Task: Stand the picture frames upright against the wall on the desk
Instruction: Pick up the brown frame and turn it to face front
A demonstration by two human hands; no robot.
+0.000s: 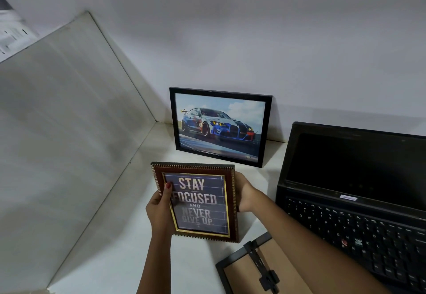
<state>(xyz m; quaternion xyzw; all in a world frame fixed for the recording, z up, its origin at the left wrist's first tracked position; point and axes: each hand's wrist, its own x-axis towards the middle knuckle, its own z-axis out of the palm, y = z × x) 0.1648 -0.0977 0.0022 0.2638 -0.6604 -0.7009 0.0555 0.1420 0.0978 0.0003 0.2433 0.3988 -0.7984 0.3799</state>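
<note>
A black frame with a racing-car picture leans upright against the back wall on the pale desk. In front of it I hold a brown and gold frame reading "STAY FOCUSED AND NEVER GIVE UP" above the desk, its face towards me. My left hand grips its left edge with the thumb over the front. My right hand grips the right edge from behind. A third frame lies face down at the bottom, showing its brown backing and black stand, partly under my right forearm.
An open black laptop with a dark screen fills the right side of the desk. A pale side panel closes the desk on the left and meets the white wall in the corner behind the car frame.
</note>
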